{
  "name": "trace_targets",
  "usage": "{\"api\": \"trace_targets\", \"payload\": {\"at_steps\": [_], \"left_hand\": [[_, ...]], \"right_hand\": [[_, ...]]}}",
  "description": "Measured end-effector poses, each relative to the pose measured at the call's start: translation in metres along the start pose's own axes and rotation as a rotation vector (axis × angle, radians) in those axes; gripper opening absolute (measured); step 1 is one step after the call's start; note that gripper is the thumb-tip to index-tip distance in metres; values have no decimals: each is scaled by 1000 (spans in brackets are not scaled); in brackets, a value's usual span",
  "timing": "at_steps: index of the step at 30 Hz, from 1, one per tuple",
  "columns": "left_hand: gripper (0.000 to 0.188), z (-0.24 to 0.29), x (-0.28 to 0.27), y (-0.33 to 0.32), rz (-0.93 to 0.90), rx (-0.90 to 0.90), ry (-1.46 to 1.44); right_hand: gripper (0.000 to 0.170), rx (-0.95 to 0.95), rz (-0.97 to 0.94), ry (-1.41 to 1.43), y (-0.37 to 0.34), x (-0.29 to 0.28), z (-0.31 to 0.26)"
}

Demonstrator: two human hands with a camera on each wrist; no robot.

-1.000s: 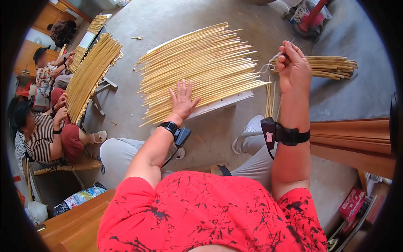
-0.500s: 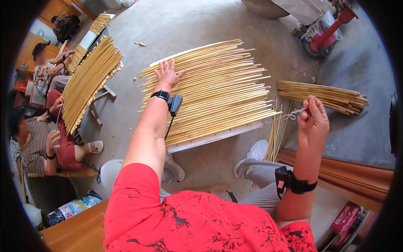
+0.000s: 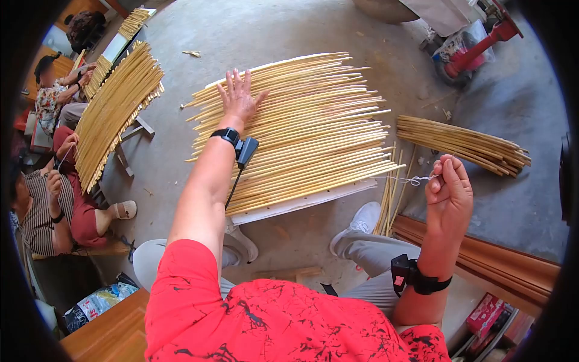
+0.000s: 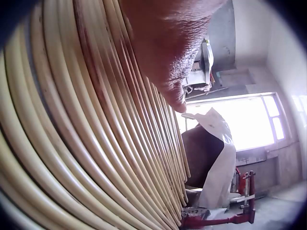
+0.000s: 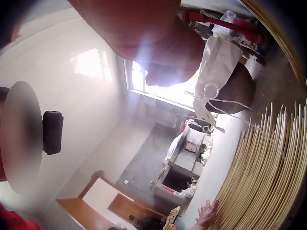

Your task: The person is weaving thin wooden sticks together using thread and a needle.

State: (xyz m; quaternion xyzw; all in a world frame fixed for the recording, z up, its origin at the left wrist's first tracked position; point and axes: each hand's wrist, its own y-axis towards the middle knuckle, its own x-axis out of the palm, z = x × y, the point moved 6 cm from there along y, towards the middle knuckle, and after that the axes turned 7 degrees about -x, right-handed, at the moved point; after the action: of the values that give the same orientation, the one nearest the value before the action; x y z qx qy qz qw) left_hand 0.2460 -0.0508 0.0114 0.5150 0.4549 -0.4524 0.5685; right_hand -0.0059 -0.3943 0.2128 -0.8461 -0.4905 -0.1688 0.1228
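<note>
A wide layer of slim pale yellow stalks (image 3: 301, 127) lies side by side over a white board (image 3: 307, 202). My left hand (image 3: 240, 99) rests on the far left part of the layer with its fingers spread. In the left wrist view, that hand (image 4: 165, 43) is close over the stalks (image 4: 91, 120). Off the layer's right end, my right hand (image 3: 451, 188) pinches a thin white string (image 3: 415, 180) between thumb and fingers. The string runs left to the near corner of the stalks. A small loop of string (image 5: 211, 91) shows in the right wrist view.
A bundle of darker stalks (image 3: 464, 143) lies on the floor at right, with several loose stalks (image 3: 392, 196) nearer. A red metal stand (image 3: 482, 45) is at back right. At left, two people work beside another stalk layer (image 3: 117, 114) on a bench.
My left hand has gone from the near edge of the stalks to their far left part. My right hand has come lower and nearer to me, and the string now stretches straighter.
</note>
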Motion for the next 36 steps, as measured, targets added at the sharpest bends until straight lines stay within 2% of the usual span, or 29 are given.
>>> {"api": "trace_targets", "payload": {"at_steps": [2,7,9,14,18,24,25,26,27,29,31,33,36], "left_hand": [[73,10,8,13,-127,27,45],[60,23,31,24,-231,3,-10],[60,22,30,22,-150,10,83],[59,24,24,20,-135,27,77],[59,24,21,18,-137,21,111],[65,21,19,18,-144,88,10],[67,22,10,14,8,138,-37],[69,27,-4,8,167,181,-82],[69,34,-6,-4,168,190,-81],[70,68,-14,-55,77,350,52],[69,93,-12,-109,-68,439,53],[67,109,-2,-154,-99,478,-72],[62,118,-12,-177,-70,456,-28]], "right_hand": [[9,25,20,-35,-1,2,4],[9,32,14,-53,0,4,5],[8,42,17,-53,-1,3,7],[8,74,-41,-41,-6,13,7],[9,99,2,-52,-7,13,9],[10,35,8,-47,-6,8,1],[10,1,5,-7,-8,6,-3],[11,-35,-5,39,-7,6,-5],[11,-38,2,43,-7,4,-5],[11,-67,9,74,-5,0,-4],[10,-64,-5,111,-3,-2,-1],[9,-84,-27,134,-2,-1,-2],[11,-96,-25,129,-2,-8,-7]]}}
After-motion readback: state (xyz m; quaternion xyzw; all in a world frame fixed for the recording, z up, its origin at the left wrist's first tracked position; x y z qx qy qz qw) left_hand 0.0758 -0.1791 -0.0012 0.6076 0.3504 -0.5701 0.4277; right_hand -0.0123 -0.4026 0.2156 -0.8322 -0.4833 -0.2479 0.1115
